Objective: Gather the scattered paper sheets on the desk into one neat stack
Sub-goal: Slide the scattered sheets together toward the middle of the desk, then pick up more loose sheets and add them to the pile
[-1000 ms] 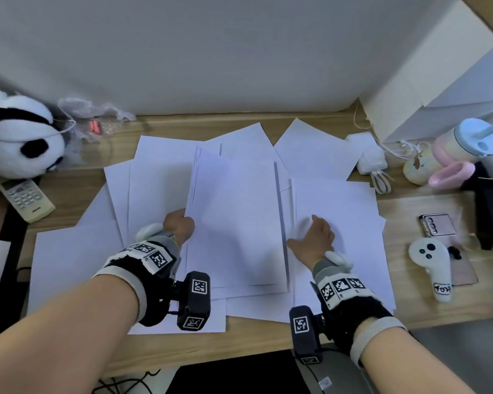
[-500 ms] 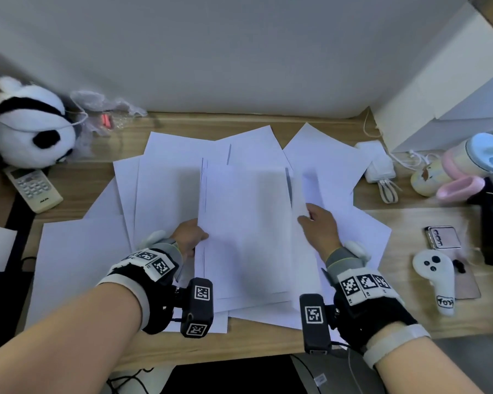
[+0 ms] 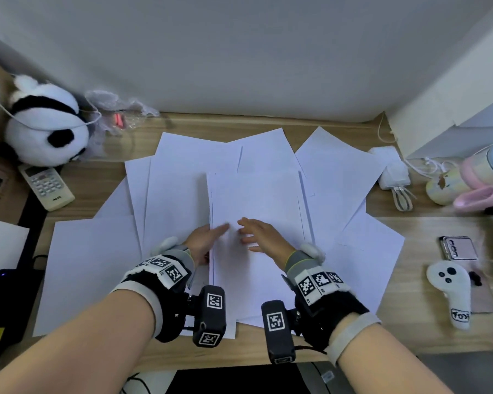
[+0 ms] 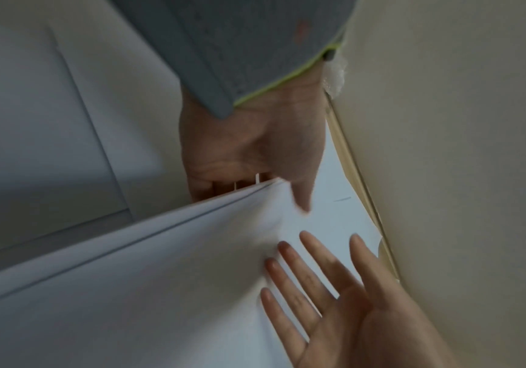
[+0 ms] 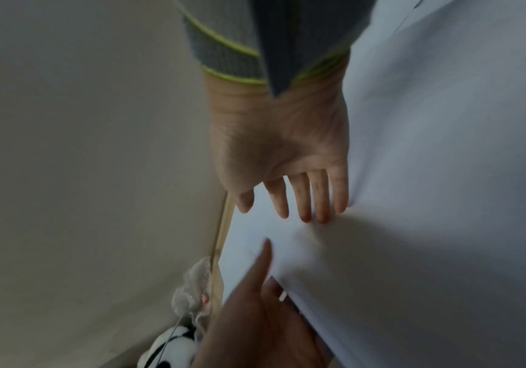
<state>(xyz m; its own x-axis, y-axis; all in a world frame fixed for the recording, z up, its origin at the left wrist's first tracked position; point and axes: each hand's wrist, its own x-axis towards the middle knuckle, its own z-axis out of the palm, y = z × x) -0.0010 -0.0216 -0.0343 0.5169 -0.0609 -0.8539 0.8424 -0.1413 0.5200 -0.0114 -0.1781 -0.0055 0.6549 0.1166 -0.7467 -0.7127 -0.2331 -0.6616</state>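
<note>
Near the desk's front edge, the left hand (image 3: pixel 202 241) is pinching the left side of the growing stack (image 3: pixel 256 200), thumb on top and fingers underneath. The right hand (image 3: pixel 264 236) is lying flat and released on the stack's top sheet. The stack's long axis is running front to back. Loose sheets (image 3: pixel 336 166) are fanning out farther back and right (nearer the right hand, I judge).
</note>
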